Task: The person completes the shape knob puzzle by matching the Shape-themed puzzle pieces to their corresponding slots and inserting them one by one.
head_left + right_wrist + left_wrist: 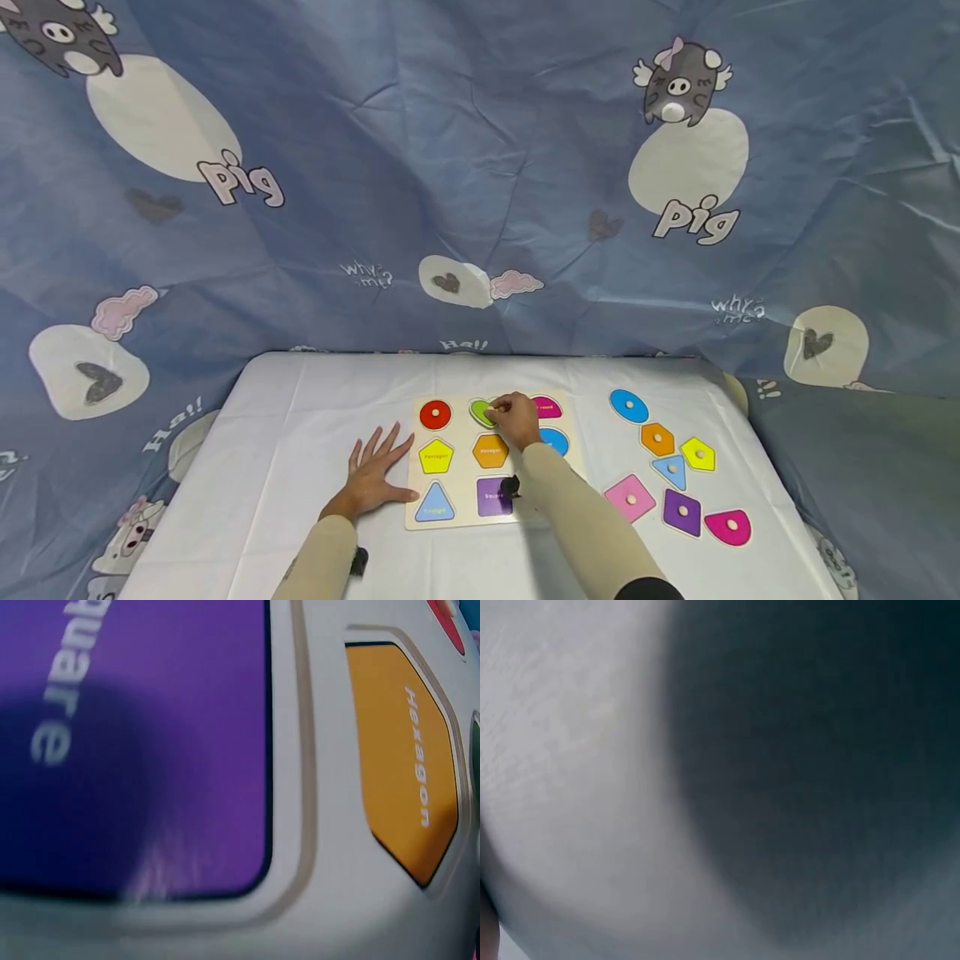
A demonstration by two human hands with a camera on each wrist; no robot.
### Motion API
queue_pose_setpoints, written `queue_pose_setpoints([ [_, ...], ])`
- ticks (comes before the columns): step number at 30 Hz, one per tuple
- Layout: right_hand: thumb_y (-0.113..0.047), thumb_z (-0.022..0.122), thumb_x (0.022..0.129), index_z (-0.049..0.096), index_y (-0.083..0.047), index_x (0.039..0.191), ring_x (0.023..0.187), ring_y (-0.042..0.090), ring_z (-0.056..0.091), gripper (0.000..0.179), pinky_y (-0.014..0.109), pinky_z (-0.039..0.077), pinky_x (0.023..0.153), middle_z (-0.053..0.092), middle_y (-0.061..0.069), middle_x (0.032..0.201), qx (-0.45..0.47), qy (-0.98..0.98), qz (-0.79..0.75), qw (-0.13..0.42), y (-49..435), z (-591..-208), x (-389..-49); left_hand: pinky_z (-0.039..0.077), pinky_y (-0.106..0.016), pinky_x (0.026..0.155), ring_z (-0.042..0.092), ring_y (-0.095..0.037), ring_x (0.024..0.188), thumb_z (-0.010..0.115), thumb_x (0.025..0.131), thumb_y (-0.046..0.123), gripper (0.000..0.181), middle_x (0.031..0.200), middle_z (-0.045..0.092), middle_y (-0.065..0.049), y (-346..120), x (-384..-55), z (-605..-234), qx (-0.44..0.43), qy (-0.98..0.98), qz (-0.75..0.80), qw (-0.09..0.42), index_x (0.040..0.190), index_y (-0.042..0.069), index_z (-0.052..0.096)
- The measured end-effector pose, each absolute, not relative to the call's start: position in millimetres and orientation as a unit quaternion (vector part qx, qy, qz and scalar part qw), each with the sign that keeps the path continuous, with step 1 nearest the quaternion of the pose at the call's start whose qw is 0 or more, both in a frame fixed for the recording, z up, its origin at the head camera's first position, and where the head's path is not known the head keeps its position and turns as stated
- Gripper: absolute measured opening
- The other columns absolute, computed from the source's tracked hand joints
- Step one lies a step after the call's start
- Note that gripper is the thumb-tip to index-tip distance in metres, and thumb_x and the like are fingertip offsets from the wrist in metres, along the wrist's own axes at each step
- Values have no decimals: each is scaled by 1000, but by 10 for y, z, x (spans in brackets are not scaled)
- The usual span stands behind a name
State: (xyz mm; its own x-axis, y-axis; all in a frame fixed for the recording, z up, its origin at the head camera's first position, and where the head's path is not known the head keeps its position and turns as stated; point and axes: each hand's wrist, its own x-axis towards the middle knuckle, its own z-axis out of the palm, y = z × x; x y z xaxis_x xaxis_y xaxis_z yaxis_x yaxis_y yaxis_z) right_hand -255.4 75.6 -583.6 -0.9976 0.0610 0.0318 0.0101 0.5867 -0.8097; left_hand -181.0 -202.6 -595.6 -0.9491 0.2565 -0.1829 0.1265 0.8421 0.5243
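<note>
My right hand [517,421] pinches a green puzzle piece [480,412], heart-like in outline, over the top middle of a pale puzzle board [461,400]. The hand covers part of the piece. My left hand [373,477] rests beside the board's left edge with fingers spread, its thumb and a fingertip right at the edge. A red circle [435,414] with a knob sits at the board's top left. In the right wrist view, the printed purple square [202,750] and orange hexagon [405,757] show close up. The left wrist view is mostly blurred.
Right of the board lie several loose knobbed pieces, among them a blue oval [628,406], orange hexagon [657,439], yellow pentagon [698,454], purple square [682,512] and pink diamond [629,498]. A white cloth [300,433] covers the table. Patterned blue fabric [480,167] hangs behind.
</note>
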Motion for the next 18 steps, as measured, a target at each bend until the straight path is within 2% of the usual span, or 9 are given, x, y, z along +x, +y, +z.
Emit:
queue_pose_setpoints([
  [9, -14, 80, 79, 74, -6, 81, 67, 14, 52, 10, 29, 49, 65, 60, -1, 71, -43, -896, 439, 39, 672, -5829, -2576, -9, -58, 114, 2, -37, 146, 85, 60, 50, 103, 160, 18, -10, -2038, -1814, -5964, 99, 952, 263, 120, 148, 20, 40],
  [18, -14, 81, 78, 74, -8, 80, 69, 14, 54, 10, 31, 52, 70, 61, -2, 73, -56, -897, 436, 40, 673, -5883, -2599, -8, -58, 114, 2, -37, 147, 85, 60, 51, 103, 160, 18, -10, -2018, -1818, -5955, 97, 954, 256, 124, 148, 21, 40],
])
